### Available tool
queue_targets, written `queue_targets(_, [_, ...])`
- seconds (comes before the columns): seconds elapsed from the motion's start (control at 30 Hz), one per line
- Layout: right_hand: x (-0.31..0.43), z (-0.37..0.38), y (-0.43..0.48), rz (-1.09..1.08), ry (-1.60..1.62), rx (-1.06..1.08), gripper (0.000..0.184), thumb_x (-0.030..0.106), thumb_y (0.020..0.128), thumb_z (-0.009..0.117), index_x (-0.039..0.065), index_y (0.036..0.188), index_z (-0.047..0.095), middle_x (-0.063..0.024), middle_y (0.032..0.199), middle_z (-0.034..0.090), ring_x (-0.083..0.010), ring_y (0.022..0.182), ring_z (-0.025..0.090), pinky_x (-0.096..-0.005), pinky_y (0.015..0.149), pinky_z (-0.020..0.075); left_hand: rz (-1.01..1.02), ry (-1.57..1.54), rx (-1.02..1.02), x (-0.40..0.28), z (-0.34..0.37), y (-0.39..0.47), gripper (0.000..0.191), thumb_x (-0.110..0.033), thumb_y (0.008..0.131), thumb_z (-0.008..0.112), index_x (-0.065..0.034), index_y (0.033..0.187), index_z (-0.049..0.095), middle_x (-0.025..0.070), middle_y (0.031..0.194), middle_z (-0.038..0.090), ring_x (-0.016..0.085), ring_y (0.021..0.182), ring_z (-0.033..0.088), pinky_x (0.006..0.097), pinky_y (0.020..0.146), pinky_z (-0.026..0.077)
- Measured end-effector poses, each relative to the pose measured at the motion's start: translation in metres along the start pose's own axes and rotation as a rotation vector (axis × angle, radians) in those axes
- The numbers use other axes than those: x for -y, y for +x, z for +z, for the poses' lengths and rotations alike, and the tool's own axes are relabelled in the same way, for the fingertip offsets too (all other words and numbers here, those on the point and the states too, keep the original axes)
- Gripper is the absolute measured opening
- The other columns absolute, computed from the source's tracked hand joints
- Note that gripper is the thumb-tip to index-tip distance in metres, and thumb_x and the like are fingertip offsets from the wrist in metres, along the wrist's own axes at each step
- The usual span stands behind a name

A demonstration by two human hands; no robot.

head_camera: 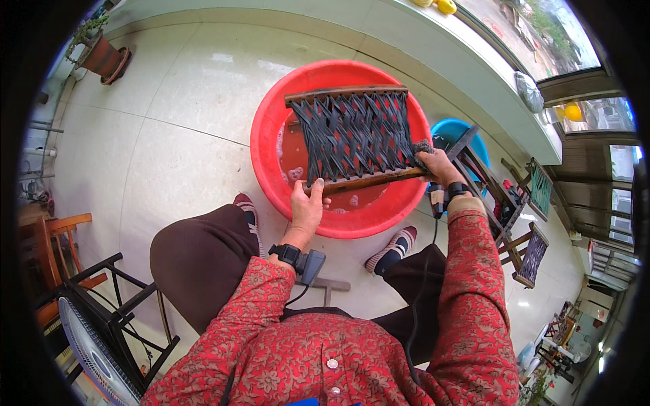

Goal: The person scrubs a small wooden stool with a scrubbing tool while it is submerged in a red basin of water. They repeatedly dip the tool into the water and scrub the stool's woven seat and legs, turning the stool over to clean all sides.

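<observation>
A folding stool's seat (358, 134), black cords woven between two wooden rails, is held tilted over a red plastic basin (264, 152). My left hand (307, 203) grips the near rail at its left end, thumb on top. At the right end of that rail is my right hand (441, 166), its fingers pressing a dark grey scrubbing pad (422, 148) against the rail and cords. Foamy reddish-looking water (353, 198) lies in the basin beneath the seat. The far rail spans the basin's back part.
A blue basin (452, 127) stands behind dark wooden stool frames (475, 172) at the right. Other corded stools (530, 256) are farther right. A potted plant (101, 58) is at the upper left, a black metal frame (114, 314) and a fan (91, 350) at the lower left.
</observation>
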State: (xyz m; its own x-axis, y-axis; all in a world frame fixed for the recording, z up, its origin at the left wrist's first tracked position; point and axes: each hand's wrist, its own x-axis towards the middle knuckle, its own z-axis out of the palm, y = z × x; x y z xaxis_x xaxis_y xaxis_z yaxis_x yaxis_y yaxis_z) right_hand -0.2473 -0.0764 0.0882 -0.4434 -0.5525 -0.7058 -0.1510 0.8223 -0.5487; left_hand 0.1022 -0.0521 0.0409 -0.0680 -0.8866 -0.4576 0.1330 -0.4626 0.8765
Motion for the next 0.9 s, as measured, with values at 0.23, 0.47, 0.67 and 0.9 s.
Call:
queue_targets(0.23, [-0.028,0.028,-0.004,-0.372,-0.298,-0.847,0.035,0.029,0.086,0.066,-0.001,0.105,0.065,-0.0264,0.095,0.068,-0.0424,0.087,0.067,-0.0489,0.074,0.0548,0.008,-0.024,0.025,0.001,-0.001,0.003,0.034,-0.030,0.096,0.063,0.0008,0.101,0.051,0.0100,0.081,0.065,0.014,0.053,0.063,0.0268,0.045,0.053])
queue_targets(0.47, [-0.046,0.069,-0.038,-0.596,-0.248,-1.118,0.026,0.026,0.082,0.073,0.003,0.090,0.064,-0.0201,0.092,0.060,-0.0412,0.088,0.060,-0.0487,0.077,0.0481,-0.020,0.034,0.055,0.007,-0.005,0.011,0.033,-0.032,0.098,0.060,-0.0008,0.106,0.052,0.0081,0.079,0.066,0.013,0.054,0.063,0.0262,0.044,0.052])
queue_targets(0.67, [-0.021,0.173,-0.088,-0.886,-0.145,-0.937,0.018,0.008,0.078,0.069,0.006,0.094,0.061,-0.0178,0.090,0.058,-0.0391,0.087,0.058,-0.0466,0.077,0.0477,-0.028,0.104,0.112,0.006,-0.010,0.014,0.033,-0.032,0.098,0.060,-0.0014,0.106,0.053,0.0090,0.077,0.066,0.014,0.052,0.063,0.0271,0.045,0.052])
queue_targets(0.9, [-0.027,0.185,-0.109,-1.029,-0.450,-0.870,0.018,0.005,0.072,0.063,0.011,0.089,0.061,-0.0087,0.087,0.057,-0.0310,0.087,0.058,-0.0440,0.071,0.0435,-0.001,0.142,0.122,0.002,-0.011,0.013,0.033,-0.033,0.098,0.059,-0.0011,0.102,0.052,0.0095,0.078,0.067,0.014,0.054,0.063,0.0272,0.048,0.053])
